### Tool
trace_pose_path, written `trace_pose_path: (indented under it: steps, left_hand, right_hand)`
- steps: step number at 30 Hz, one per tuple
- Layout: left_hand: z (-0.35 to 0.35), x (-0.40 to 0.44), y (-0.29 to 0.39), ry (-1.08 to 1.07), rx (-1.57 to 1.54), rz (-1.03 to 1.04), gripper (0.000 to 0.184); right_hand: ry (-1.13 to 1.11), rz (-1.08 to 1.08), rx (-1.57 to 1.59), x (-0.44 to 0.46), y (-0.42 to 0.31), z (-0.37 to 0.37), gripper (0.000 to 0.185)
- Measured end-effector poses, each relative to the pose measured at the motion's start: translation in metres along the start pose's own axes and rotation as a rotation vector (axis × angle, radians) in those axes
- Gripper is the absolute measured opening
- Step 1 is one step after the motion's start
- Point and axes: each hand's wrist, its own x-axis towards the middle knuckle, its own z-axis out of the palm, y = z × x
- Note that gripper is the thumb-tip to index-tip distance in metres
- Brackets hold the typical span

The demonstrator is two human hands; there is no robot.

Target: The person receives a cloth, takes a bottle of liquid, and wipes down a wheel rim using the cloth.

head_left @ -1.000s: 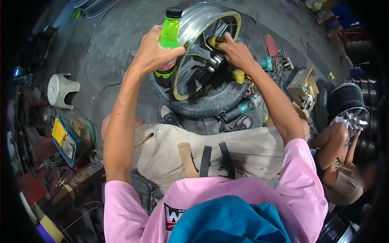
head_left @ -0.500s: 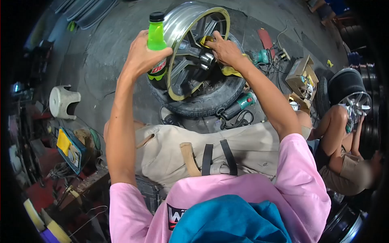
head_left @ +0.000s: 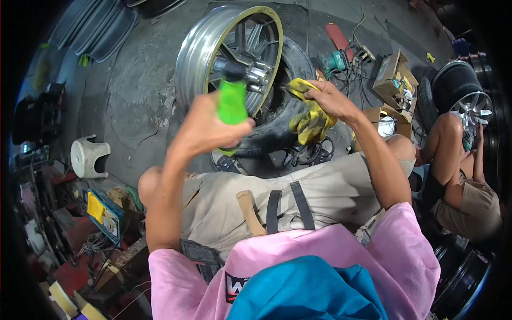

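My left hand (head_left: 205,128) is wrapped round a green plastic bottle (head_left: 232,101) with a dark cap, blurred by motion. The bottle is held upright, in front of the lower part of a silver wheel rim (head_left: 194,58) in this view. Pinched in my right hand (head_left: 335,101) is a yellow and dark stained cloth (head_left: 309,125), hanging down to the right of the rim. The rim stands tilted on a black tire (head_left: 300,61) lying on the floor, its spokes turned to the right.
A white stool (head_left: 88,157) stands to the left. Cardboard boxes (head_left: 392,80) of small items, a green power tool (head_left: 335,61) and tangled cords lie to the right. Another person (head_left: 453,181) sits at far right, handling a spoked wheel (head_left: 472,114). More rims (head_left: 101,32) lie at upper left.
My right hand has drawn the cloth out from the rim's spokes, toward me and to the right. My left hand has brought the bottle lower and rightward.
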Motion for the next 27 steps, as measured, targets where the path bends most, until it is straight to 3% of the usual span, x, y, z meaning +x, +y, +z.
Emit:
trace_pose_path:
  steps: [4, 7, 12, 17, 20, 27]
  left_hand:
    - [0.038, 0.021, -0.02, -0.207, 0.376, -0.06, 0.041]
    - [0.059, 0.034, -0.054, -0.173, 0.58, 0.051, 0.046]
    - [0.07, 0.045, -0.076, -0.196, 0.715, -0.013, 0.043]
    - [0.071, 0.047, -0.073, -0.191, 0.763, -0.053, 0.044]
    - [0.07, 0.046, -0.074, -0.197, 0.777, -0.068, 0.045]
    - [0.067, 0.046, -0.078, -0.22, 0.833, -0.085, 0.047]
  right_hand:
    - [-0.009, 0.092, 0.259, 0.0, -0.003, 0.006, 0.045]
    - [-0.034, 0.15, 0.35, 0.0, 0.0, 0.004, 0.042]
    - [-0.032, 0.114, 0.39, 0.005, 0.011, 0.008, 0.04]
    - [-0.099, 0.102, 0.283, 0.005, 0.02, 0.012, 0.035]
    - [-0.047, -0.316, -0.24, 0.008, 0.03, 0.017, 0.032]
    - [-0.038, -0.364, -0.383, -0.004, 0.009, 0.033, 0.031]
